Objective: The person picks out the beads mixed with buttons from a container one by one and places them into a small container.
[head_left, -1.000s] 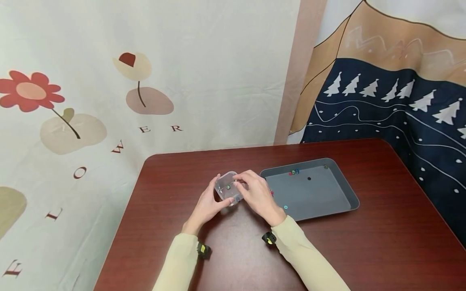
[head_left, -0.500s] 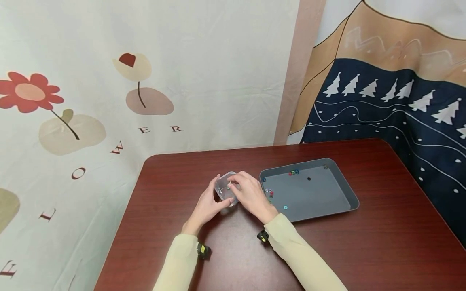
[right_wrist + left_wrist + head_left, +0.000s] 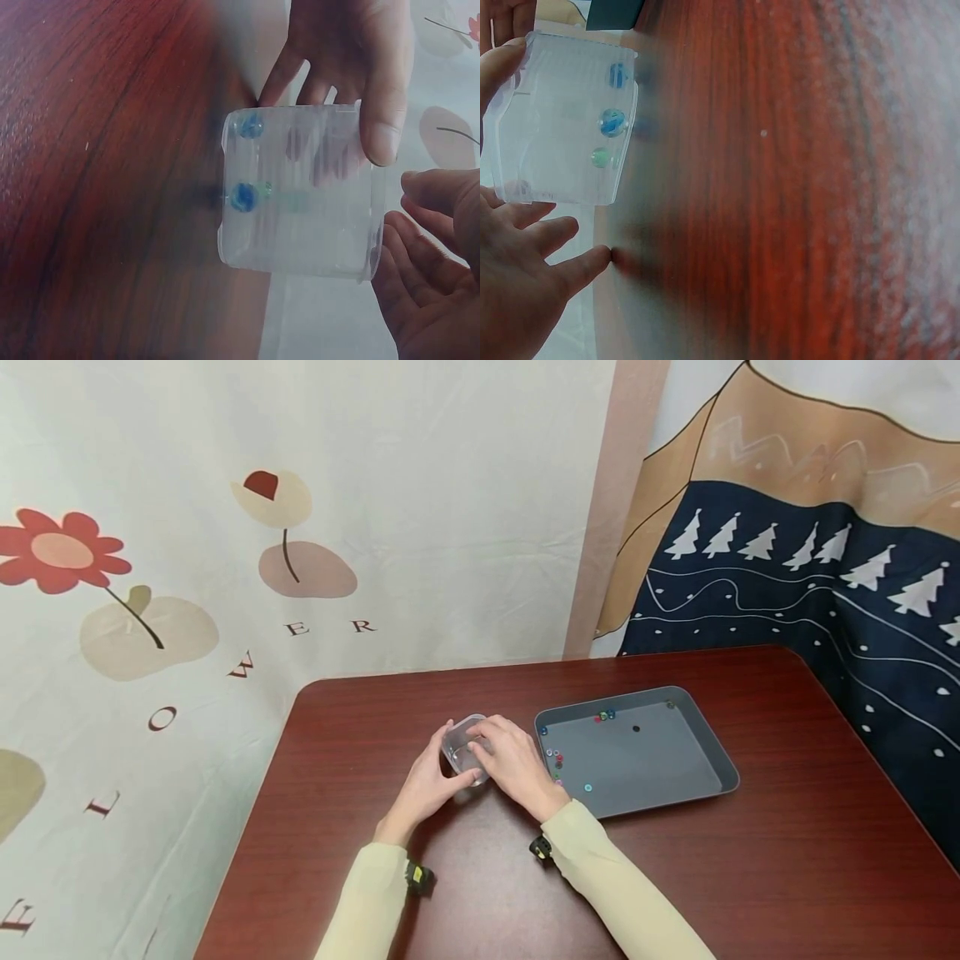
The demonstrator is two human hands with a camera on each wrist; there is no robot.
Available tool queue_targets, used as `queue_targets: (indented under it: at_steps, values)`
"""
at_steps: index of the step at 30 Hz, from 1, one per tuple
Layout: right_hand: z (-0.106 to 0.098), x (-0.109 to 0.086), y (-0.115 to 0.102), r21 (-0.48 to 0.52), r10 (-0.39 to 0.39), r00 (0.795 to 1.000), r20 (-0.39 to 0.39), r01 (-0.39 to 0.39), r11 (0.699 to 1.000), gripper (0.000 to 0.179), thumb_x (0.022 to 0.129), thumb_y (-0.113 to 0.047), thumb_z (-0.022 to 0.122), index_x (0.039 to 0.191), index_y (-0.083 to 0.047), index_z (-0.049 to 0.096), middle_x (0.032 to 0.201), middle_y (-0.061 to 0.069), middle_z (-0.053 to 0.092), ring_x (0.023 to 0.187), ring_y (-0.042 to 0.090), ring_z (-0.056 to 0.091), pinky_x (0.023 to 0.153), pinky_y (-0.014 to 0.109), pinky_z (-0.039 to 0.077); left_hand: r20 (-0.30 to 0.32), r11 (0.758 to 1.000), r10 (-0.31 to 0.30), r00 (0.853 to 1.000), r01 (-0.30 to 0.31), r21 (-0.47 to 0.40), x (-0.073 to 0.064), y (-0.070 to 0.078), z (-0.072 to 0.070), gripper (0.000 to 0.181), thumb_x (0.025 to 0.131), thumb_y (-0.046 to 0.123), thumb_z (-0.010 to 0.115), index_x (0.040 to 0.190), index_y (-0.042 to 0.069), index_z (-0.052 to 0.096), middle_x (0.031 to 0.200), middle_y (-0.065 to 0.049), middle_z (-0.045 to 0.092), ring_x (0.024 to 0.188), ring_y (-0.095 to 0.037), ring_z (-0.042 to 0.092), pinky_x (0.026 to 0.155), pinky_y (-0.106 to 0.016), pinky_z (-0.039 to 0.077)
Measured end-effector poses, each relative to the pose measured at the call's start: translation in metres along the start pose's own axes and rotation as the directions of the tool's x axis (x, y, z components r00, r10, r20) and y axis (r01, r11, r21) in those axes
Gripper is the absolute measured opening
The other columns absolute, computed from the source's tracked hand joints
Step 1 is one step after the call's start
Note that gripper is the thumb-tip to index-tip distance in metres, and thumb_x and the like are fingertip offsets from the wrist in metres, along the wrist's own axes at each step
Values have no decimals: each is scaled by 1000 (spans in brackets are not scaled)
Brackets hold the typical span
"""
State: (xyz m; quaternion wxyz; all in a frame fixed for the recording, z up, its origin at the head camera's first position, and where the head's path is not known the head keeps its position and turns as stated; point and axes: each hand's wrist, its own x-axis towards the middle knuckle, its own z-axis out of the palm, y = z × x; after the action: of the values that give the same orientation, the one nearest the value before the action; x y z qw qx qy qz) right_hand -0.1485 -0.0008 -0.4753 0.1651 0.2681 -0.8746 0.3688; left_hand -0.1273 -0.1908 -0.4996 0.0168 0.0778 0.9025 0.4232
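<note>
A clear plastic container [image 3: 459, 745] sits on the table, its mouth up. My left hand [image 3: 424, 789] grips it from the left, thumb at the near side and fingers round the far side. Through its wall, a blue marble [image 3: 613, 122], a second blue marble [image 3: 617, 75] and a smaller green marble [image 3: 601, 157] show at the bottom. My right hand [image 3: 516, 767] reaches over the mouth from the right. In the right wrist view, the right thumb and fingers [image 3: 431, 247] stand apart right at the rim, with nothing seen between them.
A grey tray [image 3: 637, 777] lies to the right, close beside the right hand. Several small coloured pieces lie in it, among them a turquoise ring [image 3: 588, 787] and a dark round piece [image 3: 636, 728]. The brown table [image 3: 480, 910] meets a printed curtain [image 3: 450, 610] behind.
My right hand has moved left and farther over the container's mouth, uncovering the tray's left end. The left hand and the container have stayed in place.
</note>
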Motion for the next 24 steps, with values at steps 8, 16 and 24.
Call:
queue_targets:
  at_steps: [8, 16, 24]
  values:
    - [-21, -10, -1, 16, 18, 998, -58, -17, 1000, 16, 95, -16, 78, 110, -11, 78, 111, 1, 72, 102, 20, 67, 85, 38, 56, 2, 1000, -5, 1000, 5, -9, -1, 0, 1, 102, 85, 38, 85, 163, 7, 27, 160, -14, 43, 138, -33, 49, 114, -54, 37]
    - [-58, -24, 9, 40, 80, 990, -117, -76, 996, 22, 99, -21, 73, 117, -11, 76, 121, 2, 71, 116, 22, 63, 96, 44, 51, -1, 1000, -14, 1000, 14, -24, -2, -1, 0, 102, 84, 38, 86, 163, 10, 28, 154, -16, 49, 136, -32, 51, 114, -55, 37]
    - [-97, -42, 34, 6, 155, 975, -159, -156, 988, 33, 98, -22, 73, 128, -6, 72, 141, 9, 63, 132, 31, 55, 103, 55, 46, -7, 1000, -26, 1000, 26, -15, -3, 1, 1, 101, 83, 36, 86, 163, 11, 29, 154, -16, 50, 135, -33, 52, 113, -56, 37]
